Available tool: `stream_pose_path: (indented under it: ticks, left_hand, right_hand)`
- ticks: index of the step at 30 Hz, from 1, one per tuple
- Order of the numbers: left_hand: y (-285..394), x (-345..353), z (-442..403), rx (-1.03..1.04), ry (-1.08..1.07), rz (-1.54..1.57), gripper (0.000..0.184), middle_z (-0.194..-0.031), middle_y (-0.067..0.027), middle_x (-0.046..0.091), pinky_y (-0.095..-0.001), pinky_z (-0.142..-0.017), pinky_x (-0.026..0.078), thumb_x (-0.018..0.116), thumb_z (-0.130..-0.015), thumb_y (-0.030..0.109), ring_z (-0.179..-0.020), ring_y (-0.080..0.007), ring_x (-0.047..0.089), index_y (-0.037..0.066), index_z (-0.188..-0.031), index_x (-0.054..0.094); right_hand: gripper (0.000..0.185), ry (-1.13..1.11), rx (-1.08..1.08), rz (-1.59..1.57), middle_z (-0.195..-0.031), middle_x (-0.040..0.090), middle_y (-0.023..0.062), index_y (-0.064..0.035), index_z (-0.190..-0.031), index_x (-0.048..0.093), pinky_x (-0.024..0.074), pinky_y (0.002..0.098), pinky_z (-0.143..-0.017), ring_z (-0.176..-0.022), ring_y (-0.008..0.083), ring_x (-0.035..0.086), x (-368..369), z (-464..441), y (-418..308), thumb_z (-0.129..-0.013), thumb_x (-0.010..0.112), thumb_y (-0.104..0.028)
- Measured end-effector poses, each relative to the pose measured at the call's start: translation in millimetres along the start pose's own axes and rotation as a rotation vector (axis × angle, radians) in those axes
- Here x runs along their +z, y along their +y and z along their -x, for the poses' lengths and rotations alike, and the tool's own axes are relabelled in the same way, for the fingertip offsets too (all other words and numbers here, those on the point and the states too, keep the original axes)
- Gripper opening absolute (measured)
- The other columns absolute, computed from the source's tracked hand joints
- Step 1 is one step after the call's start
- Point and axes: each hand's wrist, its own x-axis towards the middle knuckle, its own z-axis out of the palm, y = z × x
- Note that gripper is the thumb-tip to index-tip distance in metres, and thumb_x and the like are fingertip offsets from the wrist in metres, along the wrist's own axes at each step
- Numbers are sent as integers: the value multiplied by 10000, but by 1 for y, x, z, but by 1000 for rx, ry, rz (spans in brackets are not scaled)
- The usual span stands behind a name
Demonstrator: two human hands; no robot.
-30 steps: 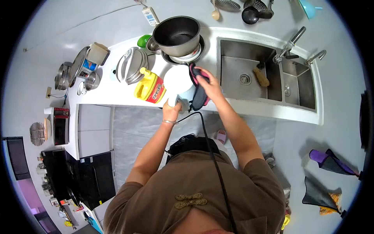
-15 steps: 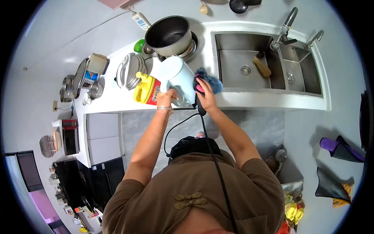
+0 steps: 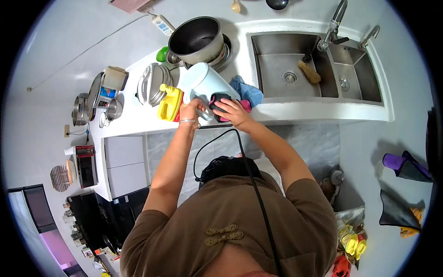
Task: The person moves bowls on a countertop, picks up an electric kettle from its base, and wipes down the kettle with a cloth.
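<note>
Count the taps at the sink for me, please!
2: the thicker tap stands behind the sink; the thinner tap is farther right, by its far corner. No others show.

I see a pale-blue handled pitcher (image 3: 215, 85), tilted, and a bunched black-and-pink cloth (image 3: 219, 97) against its side.

Cool, fairly even light fills the kitchen; its source is out of view. The white counter (image 3: 300, 113) is brightest, while the floor (image 3: 316, 147) beyond its near edge is dimmer. Soft shadows fall on the right wall (image 3: 369, 92) by the hanging mats. The steel sink (image 3: 277, 85) and faucet (image 3: 339, 16) carry glints. The jug (image 3: 210, 85) looks reasonably sharp. Wide-angle distortion bows straight edges; all corners go black with bluish fringes, and small items at left are indistinct.
</note>
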Motion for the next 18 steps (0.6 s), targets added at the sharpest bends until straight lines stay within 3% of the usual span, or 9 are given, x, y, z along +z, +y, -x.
stream_pose_path:
  ticks: [5, 9, 13, 15, 16, 18]
  left_hand:
    - [-1, -1, 1, -3, -12, -3, 114, -604, -63, 449, -349, -602, 429, 552, -799, 21, -577, -217, 486, 28, -699, 498]
    - [-4, -4, -1, -22, -21, -6, 95, -615, -70, 476, -338, -572, 428, 546, -802, 23, -571, -214, 496, 18, -712, 517]
    - [1, 13, 8, 56, 81, -140, 35, -667, -47, 555, -303, -539, 444, 568, -781, 29, -584, -159, 539, 33, -796, 600]
    - [-1, 9, 4, 60, 94, -74, 4, -655, -46, 543, -304, -555, 441, 589, -782, 35, -593, -163, 534, 33, -778, 588]
    - [-1, 7, 1, 63, 97, -70, 4, -655, -46, 543, -304, -555, 441, 589, -782, 35, -593, -163, 534, 33, -778, 588]
    - [-1, -1, -1, 20, -26, -64, 25, -656, -44, 535, -307, -574, 434, 594, -786, 34, -599, -170, 522, 31, -781, 570]
  right_hand:
    - [482, 28, -42, 15, -1341, 524, 47, -193, -1233, 626, 416, 416, -984, -1229, 267, 488, -9, 15, 5, -781, 549, -42]
    - [542, 111, 139, -165, -1269, 525, 114, -137, -1203, 642, 380, 420, -1039, -1220, 312, 470, -15, -19, -5, -712, 541, 71]
    - [564, 216, 127, -237, -1322, 495, 102, -125, -1244, 617, 365, 421, -1056, -1257, 312, 442, -31, -71, -26, -709, 601, 54]
    - [532, 145, 77, 0, -1370, 470, 75, -136, -1251, 616, 365, 417, -1063, -1278, 294, 422, -25, -71, -26, -731, 652, -30]
    - [455, 169, 53, 33, -1403, 457, 61, -177, -1248, 619, 373, 409, -1051, -1260, 273, 440, -18, -64, -21, -809, 571, -71]
    - [449, 131, 41, 48, -1394, 466, 54, -188, -1249, 620, 374, 403, -1048, -1251, 270, 444, -14, -50, -11, -817, 563, -80]
